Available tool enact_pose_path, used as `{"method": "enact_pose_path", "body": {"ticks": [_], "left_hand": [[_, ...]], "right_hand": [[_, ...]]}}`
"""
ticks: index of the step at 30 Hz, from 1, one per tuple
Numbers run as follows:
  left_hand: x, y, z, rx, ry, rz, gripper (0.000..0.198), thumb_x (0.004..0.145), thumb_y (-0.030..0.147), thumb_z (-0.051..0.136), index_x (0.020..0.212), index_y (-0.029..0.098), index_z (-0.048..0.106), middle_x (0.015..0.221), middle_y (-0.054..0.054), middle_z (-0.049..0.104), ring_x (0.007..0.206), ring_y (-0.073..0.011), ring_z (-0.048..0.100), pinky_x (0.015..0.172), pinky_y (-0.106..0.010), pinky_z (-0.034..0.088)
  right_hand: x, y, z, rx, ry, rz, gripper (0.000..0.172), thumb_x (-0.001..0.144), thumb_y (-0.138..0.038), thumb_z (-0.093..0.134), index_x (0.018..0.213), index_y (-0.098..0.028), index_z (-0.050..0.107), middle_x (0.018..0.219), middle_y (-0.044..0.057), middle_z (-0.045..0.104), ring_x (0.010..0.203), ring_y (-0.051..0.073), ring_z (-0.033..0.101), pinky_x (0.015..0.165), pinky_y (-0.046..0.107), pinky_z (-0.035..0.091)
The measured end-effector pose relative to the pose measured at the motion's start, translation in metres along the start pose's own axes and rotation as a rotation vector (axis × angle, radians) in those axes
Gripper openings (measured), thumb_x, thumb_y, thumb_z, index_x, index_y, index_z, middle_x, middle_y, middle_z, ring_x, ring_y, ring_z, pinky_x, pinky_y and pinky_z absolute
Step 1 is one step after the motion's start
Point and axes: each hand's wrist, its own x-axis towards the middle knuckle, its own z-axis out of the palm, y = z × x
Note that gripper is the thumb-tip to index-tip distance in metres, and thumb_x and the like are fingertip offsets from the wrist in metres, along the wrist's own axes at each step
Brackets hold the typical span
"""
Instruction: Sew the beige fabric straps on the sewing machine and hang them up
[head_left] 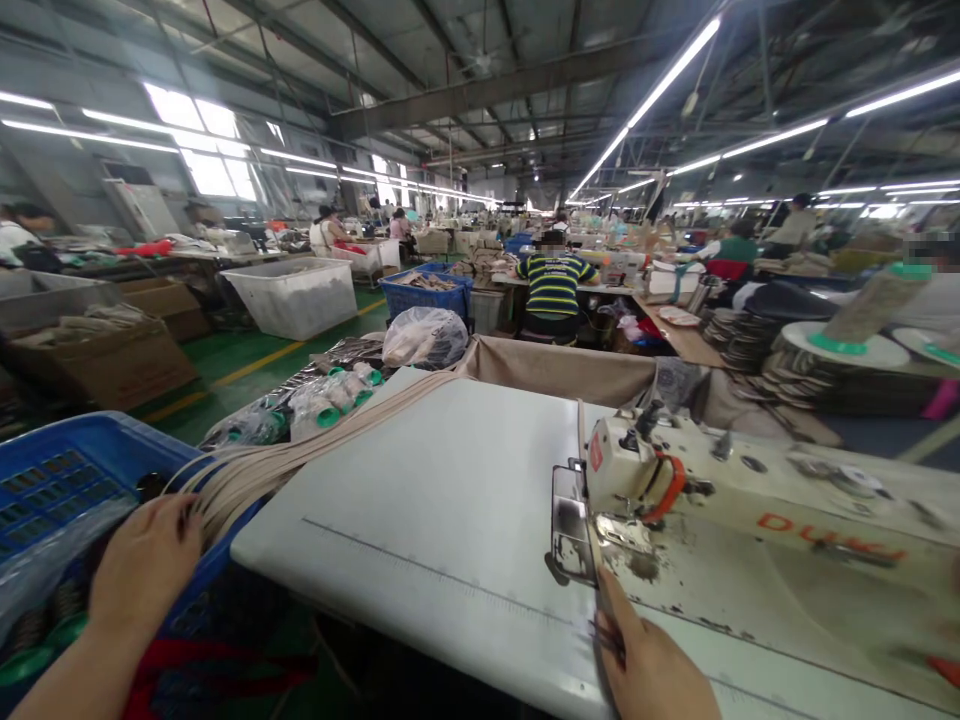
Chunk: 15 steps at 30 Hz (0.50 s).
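Strip at the needle: a narrow beige fabric strip [597, 550] runs down right of centre, beside the head of the cream metal sewing machine [619, 465], its near end meeting your fingers.
Your right hand: at the lower right, your right hand [656, 660] has its forefinger stretched along that strip; you seem to guide it, but whether thumb and finger pinch it I cannot tell. A small dark item [611, 640] shows by your fingers, too unclear to name.
Your left hand: at the lower left, your left hand [146, 560] curls its fingers at the near end of the loose bundle of beige strips [259, 470]; how firmly they grip is not clear.
Step at the machine: you look to be lining up one strip for stitching while handling the supply.
Next move: it would call for a straight, lightly tensioned strip, with your right fingertips clear of the needle area.
Table edges: the smooth grey-white tabletop [450, 480] has its rounded corner at lower left centre; the bundle spills over its left side, beside the blue plastic basket [105, 425], and could snag there.
Open room: the tabletop is bare through the middle of the frame; the flat metal guide frame [570, 525] tightens space left of the strip.
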Motion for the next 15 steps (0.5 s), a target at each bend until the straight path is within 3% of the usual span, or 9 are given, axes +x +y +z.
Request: {"method": "enact_pose_path", "body": {"ticks": [3,7,11,15], "left_hand": [[-0.006,0.075,0.015,-0.17,-0.122,0.254,0.057,0.103,0.048,0.025,0.144,0.013,0.044,0.152,-0.012,0.054,0.143,-0.0284,0.047,0.118,-0.045,0.041],[-0.021,0.197,0.015,-0.235,-0.353,0.498,0.079,0.101,0.059,0.029,0.156,0.002,0.031,0.164,-0.021,0.035,0.154,-0.0313,0.032,0.126,-0.046,0.029],[-0.038,0.291,-0.027,-0.352,-0.528,0.812,0.086,0.102,0.066,0.03,0.161,0.005,0.02,0.169,-0.02,0.018,0.159,-0.0277,0.015,0.129,-0.043,0.02],[-0.076,0.335,-0.082,-0.582,-0.554,1.253,0.105,0.093,0.077,0.044,0.164,0.008,0.009,0.17,-0.021,0.01,0.159,-0.0317,0.009,0.13,-0.044,0.019]], "right_hand": [[0.001,-0.008,-0.009,-0.028,-0.048,0.052,0.061,0.097,-0.019,0.046,0.158,-0.02,0.041,0.098,0.007,0.08,0.091,0.025,0.077,0.077,0.033,0.055],[0.003,-0.017,-0.019,-0.073,-0.085,0.085,0.059,0.098,-0.018,0.048,0.157,-0.018,0.042,0.096,0.008,0.08,0.091,0.026,0.077,0.078,0.034,0.055],[0.002,-0.021,-0.021,-0.074,-0.063,0.087,0.058,0.098,-0.018,0.05,0.156,-0.018,0.045,0.096,0.009,0.079,0.09,0.026,0.077,0.077,0.034,0.056],[-0.001,-0.016,-0.016,-0.037,-0.038,0.078,0.059,0.096,-0.018,0.053,0.155,-0.017,0.045,0.096,0.009,0.079,0.09,0.026,0.076,0.077,0.033,0.056]]}}
